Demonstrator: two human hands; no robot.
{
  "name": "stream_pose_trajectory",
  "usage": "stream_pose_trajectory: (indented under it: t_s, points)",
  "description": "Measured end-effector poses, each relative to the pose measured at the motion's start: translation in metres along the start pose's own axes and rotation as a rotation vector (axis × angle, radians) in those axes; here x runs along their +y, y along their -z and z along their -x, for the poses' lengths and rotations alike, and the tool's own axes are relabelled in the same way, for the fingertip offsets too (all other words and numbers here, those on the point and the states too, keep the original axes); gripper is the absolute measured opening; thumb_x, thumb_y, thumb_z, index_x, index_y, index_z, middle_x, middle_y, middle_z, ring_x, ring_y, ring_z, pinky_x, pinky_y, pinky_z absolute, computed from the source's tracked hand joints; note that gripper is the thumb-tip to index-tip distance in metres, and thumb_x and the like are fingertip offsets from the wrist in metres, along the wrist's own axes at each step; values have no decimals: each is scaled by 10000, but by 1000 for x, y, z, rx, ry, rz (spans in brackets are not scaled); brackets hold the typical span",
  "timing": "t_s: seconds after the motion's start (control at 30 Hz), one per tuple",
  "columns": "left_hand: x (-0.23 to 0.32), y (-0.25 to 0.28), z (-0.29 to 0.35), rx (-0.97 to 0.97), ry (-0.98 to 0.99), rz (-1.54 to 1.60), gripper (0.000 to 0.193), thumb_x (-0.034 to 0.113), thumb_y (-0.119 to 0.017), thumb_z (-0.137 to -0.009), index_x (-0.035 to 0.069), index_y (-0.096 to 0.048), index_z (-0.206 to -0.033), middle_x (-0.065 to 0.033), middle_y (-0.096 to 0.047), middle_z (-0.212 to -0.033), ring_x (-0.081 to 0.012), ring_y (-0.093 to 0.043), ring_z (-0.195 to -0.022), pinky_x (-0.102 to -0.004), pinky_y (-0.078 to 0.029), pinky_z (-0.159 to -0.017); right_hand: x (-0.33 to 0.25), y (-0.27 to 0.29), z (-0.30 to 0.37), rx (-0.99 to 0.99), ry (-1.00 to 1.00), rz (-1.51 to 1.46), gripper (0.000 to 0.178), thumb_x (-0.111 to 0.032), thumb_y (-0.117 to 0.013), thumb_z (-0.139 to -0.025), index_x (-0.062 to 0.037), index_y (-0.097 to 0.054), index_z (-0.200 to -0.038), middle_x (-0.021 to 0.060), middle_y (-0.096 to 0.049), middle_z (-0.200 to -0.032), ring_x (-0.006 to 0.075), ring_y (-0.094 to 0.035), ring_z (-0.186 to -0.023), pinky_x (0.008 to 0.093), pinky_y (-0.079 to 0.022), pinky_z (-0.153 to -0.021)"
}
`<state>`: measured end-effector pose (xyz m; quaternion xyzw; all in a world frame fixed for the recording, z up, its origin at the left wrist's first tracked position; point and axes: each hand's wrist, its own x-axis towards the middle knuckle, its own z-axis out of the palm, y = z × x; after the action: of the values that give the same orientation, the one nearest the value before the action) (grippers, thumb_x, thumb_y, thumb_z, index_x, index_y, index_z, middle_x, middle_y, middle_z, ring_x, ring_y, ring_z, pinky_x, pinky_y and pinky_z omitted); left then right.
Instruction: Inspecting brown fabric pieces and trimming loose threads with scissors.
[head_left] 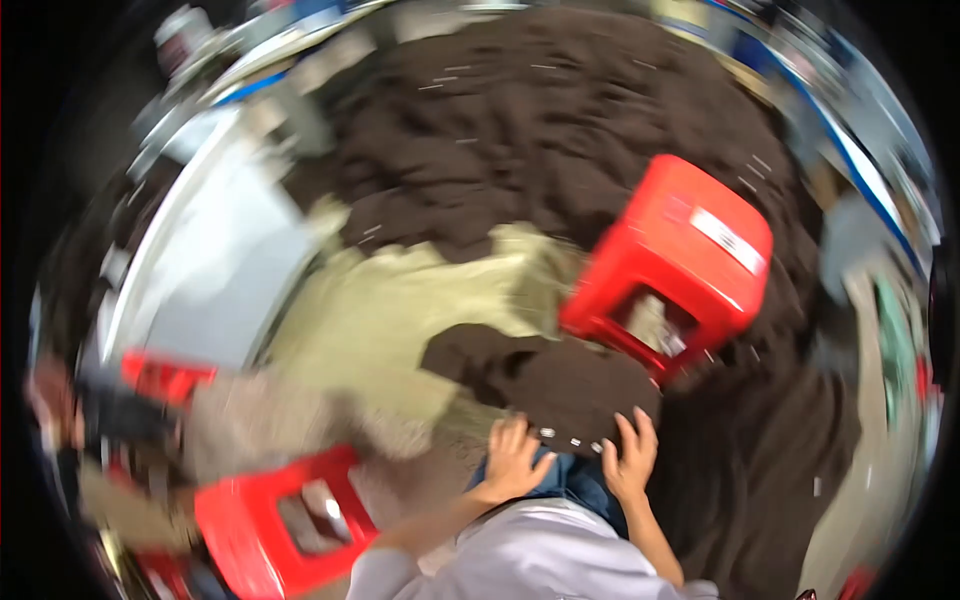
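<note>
A dark brown cloth piece (590, 392) lies across my lap, over blue trousers, with several small white tags or marks along its near edge. My left hand (514, 462) rests at the left end of that edge, fingers stretched forward and thumb pointing right. At the right end, my right hand (630, 458) touches the cloth with its fingers apart. Neither hand is visibly closed around the fabric. Motion blur hides whether the fingertips press on it.
A large brown cloth heap (500, 110) spreads ahead, with pale green cloth (400, 310) before it. One red stool (690, 240) stands ahead right, another red stool (265, 525) at near left. A white panel or bin (215, 255) stands left; blue-edged tables (845, 150) line the far right.
</note>
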<state>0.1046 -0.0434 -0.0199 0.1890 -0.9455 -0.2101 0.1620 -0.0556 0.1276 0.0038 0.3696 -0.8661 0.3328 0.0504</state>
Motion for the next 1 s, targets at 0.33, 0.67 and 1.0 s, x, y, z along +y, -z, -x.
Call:
stream_pose_trajectory:
  t_s: [0.33, 0.67, 1.0]
  points:
    - [8, -8, 22, -7, 103, 159, 555, 377, -598, -900, 12, -495, -1305, -266, -328, -1470, -400, -295, -1390, -541, -241, -1139, 24, -26, 3, -36, 242, 225, 429, -298, -573, -956, -39, -559, -1297, 214, -425, -1451, 412, -396, -1331, 515, -332, -1084]
    - [5, -15, 17, 20, 60, 115, 544, 377, -660, -831, 8, -566, -1220, -282, -432, -1381, -455, -423, -1253, -540, -363, -1034, 25, 23, 38, 41, -144, -114, 389, -89, -578, -911, -16, -562, -1292, 219, -457, -1417, 377, -452, -1292, 424, -356, -1085]
    - [-6, -34, 3, -3, -91, 26, 641, 284, -587, -944, -107, -356, -1396, -348, -347, -1427, -501, -348, -1304, -551, -263, -1094, 103, 59, 286, 399, -961, -86, 166, -82, -567, -924, -29, -637, -1066, 177, -655, -1005, 320, -661, -869, 355, -521, -762]
